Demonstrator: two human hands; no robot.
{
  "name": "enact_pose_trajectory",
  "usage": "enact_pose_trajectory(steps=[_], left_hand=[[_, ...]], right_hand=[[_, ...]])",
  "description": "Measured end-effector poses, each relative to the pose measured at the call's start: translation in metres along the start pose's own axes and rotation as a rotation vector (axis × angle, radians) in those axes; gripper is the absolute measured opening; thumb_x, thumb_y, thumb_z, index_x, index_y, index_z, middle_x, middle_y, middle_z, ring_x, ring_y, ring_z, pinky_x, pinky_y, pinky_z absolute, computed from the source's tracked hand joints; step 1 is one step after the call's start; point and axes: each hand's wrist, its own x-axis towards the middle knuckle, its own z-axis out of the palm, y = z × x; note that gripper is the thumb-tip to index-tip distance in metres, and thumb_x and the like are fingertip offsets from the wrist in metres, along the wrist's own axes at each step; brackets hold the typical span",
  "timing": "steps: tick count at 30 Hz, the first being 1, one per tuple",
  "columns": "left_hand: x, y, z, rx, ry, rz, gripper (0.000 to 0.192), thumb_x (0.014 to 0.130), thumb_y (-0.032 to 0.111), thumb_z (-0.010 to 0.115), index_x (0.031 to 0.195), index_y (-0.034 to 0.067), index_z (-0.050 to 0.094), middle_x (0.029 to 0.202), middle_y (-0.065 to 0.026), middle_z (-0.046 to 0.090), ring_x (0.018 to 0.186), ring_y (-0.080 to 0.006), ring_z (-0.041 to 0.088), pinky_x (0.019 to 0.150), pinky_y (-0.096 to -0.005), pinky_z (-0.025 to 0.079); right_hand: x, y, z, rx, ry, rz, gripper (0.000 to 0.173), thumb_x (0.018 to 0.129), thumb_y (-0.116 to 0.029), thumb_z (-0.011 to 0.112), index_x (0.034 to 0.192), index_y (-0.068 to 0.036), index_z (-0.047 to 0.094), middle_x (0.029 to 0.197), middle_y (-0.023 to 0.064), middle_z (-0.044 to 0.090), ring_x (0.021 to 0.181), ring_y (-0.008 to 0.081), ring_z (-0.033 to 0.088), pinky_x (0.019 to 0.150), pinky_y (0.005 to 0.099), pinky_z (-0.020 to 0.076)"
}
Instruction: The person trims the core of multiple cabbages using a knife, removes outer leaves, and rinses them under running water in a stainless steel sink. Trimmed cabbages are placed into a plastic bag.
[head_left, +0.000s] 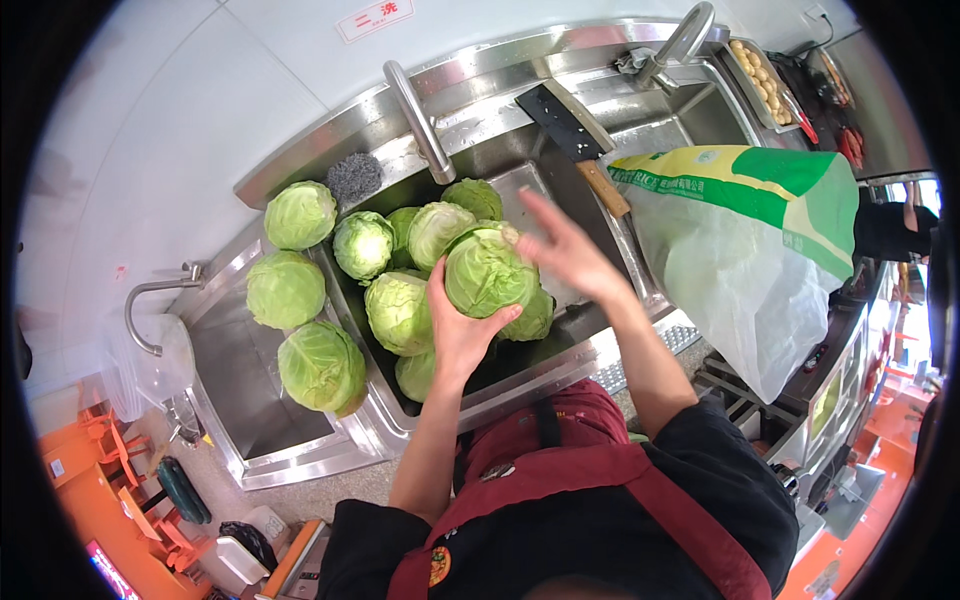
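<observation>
My left hand (469, 326) holds up a green cabbage head (491, 274) from its left and underside, over the middle basin of a steel sink (517, 382). Close to that cabbage's right side, my right hand (566, 251) is slightly blurred, its fingers apart with nothing in them. Beneath and left of the held head, several more cabbages (397, 311) lie in the basin. On the divider to the left stand a few others, the lowest one (321, 366) the largest. A cleaver (562, 124) with a wooden handle rests across the divider at the right.
A woven rice sack (735, 225) lies at the right, over the sink's edge. A faucet (420, 124) reaches over the middle basin, beside a grey scouring pad (354, 178). Further faucets stand left (142, 300) and right (686, 37). A tray of round, pale items (761, 82) sits at the upper right.
</observation>
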Motion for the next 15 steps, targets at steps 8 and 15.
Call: enact_pose_trajectory(steps=[8, 15], left_hand=[[0.006, -0.012, -0.025, -0.274, -0.262, 0.032, 0.120, 0.057, 0.020, 0.098, 0.150, 0.000, 0.026, 0.145, -0.0163, 0.043, 0.134, -0.0265, 0.045, 0.113, -0.0406, 0.039], [0.009, -0.015, -0.033, -0.451, -0.417, -0.069, 0.118, 0.060, 0.017, 0.097, 0.153, 0.000, 0.027, 0.143, -0.0137, 0.048, 0.133, -0.0242, 0.047, 0.113, -0.0393, 0.039]], right_hand=[[-0.041, -0.044, 0.024, -0.086, 0.061, 0.140, 0.042, 0.094, -0.030, 0.070, 0.129, -0.007, 0.065, 0.104, 0.0051, 0.073, 0.095, 0.0095, 0.063, 0.085, 0.0274, 0.0512], [-0.044, -0.067, 0.010, -0.246, 0.117, 0.140, 0.040, 0.095, -0.031, 0.066, 0.126, -0.006, 0.067, 0.096, 0.0065, 0.073, 0.080, 0.0104, 0.064, 0.074, 0.0286, 0.0528]])
